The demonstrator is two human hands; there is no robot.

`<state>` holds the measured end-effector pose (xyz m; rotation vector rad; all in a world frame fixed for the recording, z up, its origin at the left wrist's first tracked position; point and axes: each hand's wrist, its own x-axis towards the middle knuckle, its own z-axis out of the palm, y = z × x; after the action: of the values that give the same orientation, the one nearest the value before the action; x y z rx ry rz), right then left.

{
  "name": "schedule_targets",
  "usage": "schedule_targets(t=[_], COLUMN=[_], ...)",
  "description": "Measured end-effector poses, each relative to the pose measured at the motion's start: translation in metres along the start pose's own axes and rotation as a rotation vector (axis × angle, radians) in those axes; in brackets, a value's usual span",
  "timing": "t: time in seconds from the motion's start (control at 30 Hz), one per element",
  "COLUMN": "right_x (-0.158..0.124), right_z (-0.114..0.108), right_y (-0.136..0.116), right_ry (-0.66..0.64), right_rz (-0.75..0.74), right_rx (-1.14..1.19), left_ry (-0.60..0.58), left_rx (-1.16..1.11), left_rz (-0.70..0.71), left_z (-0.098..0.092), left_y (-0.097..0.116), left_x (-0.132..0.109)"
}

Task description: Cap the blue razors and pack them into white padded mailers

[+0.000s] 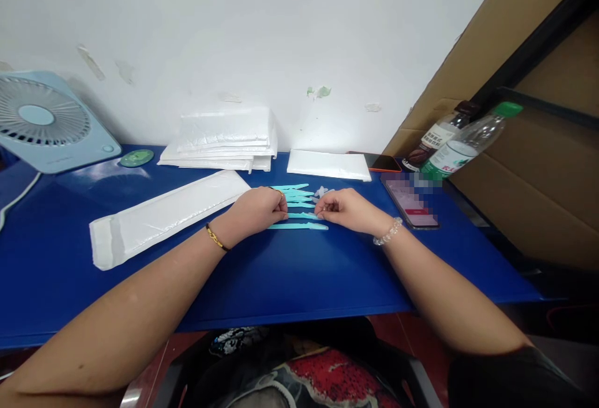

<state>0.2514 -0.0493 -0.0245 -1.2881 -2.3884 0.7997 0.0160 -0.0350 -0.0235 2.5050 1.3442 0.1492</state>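
Observation:
My left hand (264,211) is closed in a pinch around the handle of a slim turquoise eyebrow razor (301,215). At the razor's other end, my right hand (341,209) pinches the tip, where a small clear cap seems to be; the fingers partly hide it. Nearer to me on the blue table lies another turquoise razor (302,226), parallel to the held one. Several more razors (297,194) lie loosely side by side just beyond my hands. A few small clear caps (322,191) sit in a little heap past my right fingertips.
A long white padded mailer (168,218) lies at left, under my left hand's far side. Stacked white mailers (219,143) and a flat white packet (329,165) are by the wall. A fan (51,121) stands left; a phone (412,203) and two bottles (461,146) are right.

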Motion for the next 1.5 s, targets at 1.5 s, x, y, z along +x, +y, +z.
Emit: schedule_targets(t=[1.5], right_x=[0.004], right_z=[-0.005], right_y=[0.016], right_ry=[0.157], right_rz=[-0.136], right_rx=[-0.186], left_ry=[0.071], left_rx=[0.036], left_rz=[0.002], left_z=[0.002], left_y=[-0.005], left_x=[0.002])
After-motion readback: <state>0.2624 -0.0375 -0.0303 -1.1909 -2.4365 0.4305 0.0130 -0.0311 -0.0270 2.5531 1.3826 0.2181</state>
